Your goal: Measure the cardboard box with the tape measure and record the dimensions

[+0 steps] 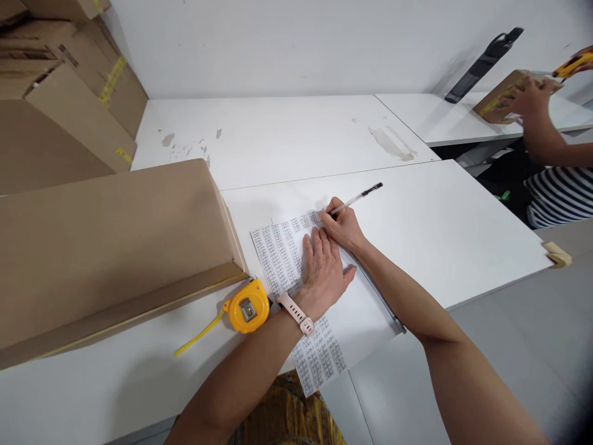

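Note:
My right hand [344, 227] grips a clear-barrelled pen [356, 201] with a dark end, its tip near the top edge of a sheet of paper [278, 256]. Columns of small handwriting fill much of the sheet, which hangs over the table's near edge. My left hand [323, 272] lies flat on the paper, fingers stretched, just below the right. A pale pink watch [296, 314] is on the left wrist. Under my right forearm runs a thin dark grey bar [380, 296] along the paper's right side. Beside my left forearm rests a yellow tape measure [249, 307].
A large cardboard box [115, 247] covers the table's left side, with more boxes [69, 93] stacked behind. At the back right stands a dark bottle [482, 67]. There a co-worker's hand [532, 99] holds a small box [500, 102]; the other holds a yellow cutter [572, 63].

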Tool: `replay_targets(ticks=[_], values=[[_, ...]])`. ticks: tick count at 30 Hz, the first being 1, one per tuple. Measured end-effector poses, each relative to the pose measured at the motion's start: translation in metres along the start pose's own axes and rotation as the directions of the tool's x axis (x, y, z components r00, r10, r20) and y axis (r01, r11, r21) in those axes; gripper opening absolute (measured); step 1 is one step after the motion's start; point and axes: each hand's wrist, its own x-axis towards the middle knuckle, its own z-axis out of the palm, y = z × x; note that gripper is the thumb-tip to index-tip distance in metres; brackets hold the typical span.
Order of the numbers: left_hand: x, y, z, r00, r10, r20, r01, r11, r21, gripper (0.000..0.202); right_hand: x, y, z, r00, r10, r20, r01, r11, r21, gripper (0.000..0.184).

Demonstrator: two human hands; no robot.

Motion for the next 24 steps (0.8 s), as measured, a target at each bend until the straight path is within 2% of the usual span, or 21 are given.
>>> replay_targets(ticks=[24], values=[[0.0006,-0.0004,0.0009,1.000,-0.005,-0.006,0.004,1.000,-0.006,0.087,0.0003,0.0006,0.0000,1.000,-0.003,-0.024,0.003,1.000,0.005,0.017]])
